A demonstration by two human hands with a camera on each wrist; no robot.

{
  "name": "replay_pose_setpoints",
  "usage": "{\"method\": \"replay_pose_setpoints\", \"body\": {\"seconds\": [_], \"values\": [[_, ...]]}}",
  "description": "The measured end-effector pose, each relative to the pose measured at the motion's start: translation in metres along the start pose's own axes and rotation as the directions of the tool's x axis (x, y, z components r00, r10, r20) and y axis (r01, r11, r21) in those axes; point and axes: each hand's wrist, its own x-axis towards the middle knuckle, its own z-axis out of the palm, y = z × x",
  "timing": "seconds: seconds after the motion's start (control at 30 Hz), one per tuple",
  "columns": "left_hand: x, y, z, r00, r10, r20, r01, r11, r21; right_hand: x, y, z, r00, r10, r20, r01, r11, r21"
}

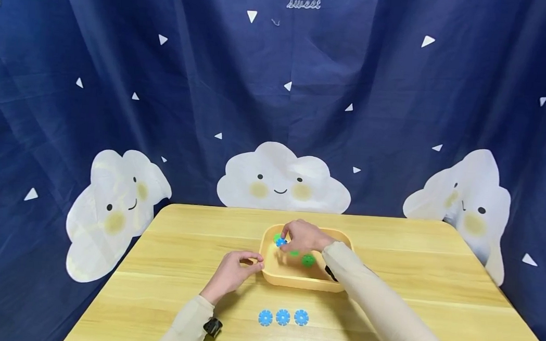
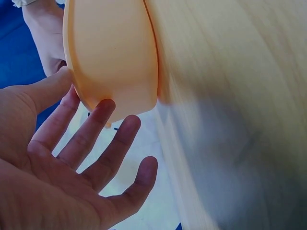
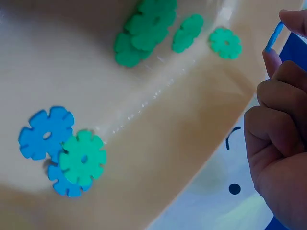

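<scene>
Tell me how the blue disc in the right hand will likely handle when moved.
The blue disc is probably stiff: it looks straight, pinched in the right hand. Its thin profile suggests it is light for its size, and likely to topple if stood on edge.

Discs (image 1: 286, 317) are blue or green; the tray (image 1: 301, 283) peach; the table (image 1: 179, 248) yellow, wood-grained; the curtain (image 1: 204, 72) navy with white clouds (image 1: 279, 181).

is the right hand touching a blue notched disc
Touching. The right wrist view shows it: the right hand pinches a blue notched disc, seen edge-on, between thumb and finger, with no gap at either end.
</scene>
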Motion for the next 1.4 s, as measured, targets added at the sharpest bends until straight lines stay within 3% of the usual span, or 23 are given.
{"method": "replay_pose_setpoints", "body": {"seconds": [0.7,0.93,1.4], "values": [[-0.001,-0.002,0.000,1.000,-0.006,-0.012,0.006,1.000,0.012,-0.019,-0.012,-0.016,0.998,-0.036,-0.055,0.034,0.999,-0.029],[0.000,-0.002,0.000,1.000,-0.007,-0.009,0.007,1.000,0.015,-0.033,-0.008,-0.019,0.993,-0.061,-0.097,0.064,0.997,0.030],[0.001,-0.002,0.001,1.000,-0.001,-0.016,0.001,1.000,0.014,-0.057,-0.008,-0.023,0.992,-0.032,-0.125,0.034,0.999,0.017]]}}
